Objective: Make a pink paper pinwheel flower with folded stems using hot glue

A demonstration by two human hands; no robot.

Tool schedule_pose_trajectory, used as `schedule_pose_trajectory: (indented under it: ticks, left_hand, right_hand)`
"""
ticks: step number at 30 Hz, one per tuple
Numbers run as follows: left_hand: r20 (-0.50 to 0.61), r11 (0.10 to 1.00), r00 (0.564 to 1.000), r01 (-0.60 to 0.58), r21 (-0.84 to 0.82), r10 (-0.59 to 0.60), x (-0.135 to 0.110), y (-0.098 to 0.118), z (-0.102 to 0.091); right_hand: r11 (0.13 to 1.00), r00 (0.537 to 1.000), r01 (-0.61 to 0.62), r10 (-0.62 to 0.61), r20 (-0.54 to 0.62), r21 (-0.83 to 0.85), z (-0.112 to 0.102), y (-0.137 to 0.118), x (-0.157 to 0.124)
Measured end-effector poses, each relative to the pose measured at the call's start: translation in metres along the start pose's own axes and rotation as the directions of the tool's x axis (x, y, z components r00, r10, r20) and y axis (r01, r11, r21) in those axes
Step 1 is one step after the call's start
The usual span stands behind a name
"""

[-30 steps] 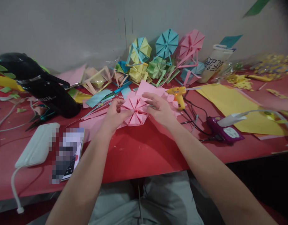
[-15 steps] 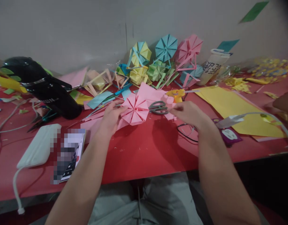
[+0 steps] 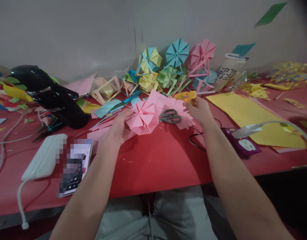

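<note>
A pink folded-paper wheel [image 3: 142, 118], pleated like an umbrella top, is held at its left edge by my left hand [image 3: 121, 126]; the fingers behind it are partly hidden. My right hand [image 3: 200, 110] is closed around the handle end of a yellow hot glue gun [image 3: 185, 96], on which a small orange light shows. Dark-handled scissors [image 3: 170, 116] lie between my hands on pink paper [image 3: 157, 99].
Finished paper wheels on stands [image 3: 177, 53] line the wall. A black bottle [image 3: 49, 96], white power bank [image 3: 44, 156] and phone [image 3: 77, 166] lie left. At right are a purple power strip [image 3: 240, 143], yellow sheets [image 3: 258, 123] and a cup [image 3: 227, 71].
My right hand has moved forward from beside the scissors and taken hold of the glue gun, which has shifted slightly. The pink wheel in my left hand has tilted.
</note>
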State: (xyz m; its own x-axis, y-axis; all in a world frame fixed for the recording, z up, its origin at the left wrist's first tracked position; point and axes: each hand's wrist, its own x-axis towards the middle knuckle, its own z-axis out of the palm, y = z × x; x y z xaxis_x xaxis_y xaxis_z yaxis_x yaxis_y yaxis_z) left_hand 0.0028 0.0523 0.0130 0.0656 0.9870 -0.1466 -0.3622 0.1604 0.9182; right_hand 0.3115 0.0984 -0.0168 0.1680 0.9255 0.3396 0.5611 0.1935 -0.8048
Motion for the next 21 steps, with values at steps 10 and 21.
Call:
schedule_pose_trajectory:
  ticks: [10,21]
  left_hand:
    - [-0.022,0.997,0.998,0.066,0.035,-0.065,-0.001,0.006,0.003]
    - [0.109,0.977,0.99,0.07,0.203,-0.093,-0.004,0.004,-0.002]
  right_hand:
    - [0.872,0.929,0.135,-0.276,0.246,0.47,-0.03,-0.089,-0.041]
    - [0.908,0.837,0.196,-0.352,0.419,0.371,-0.032,-0.102,-0.046]
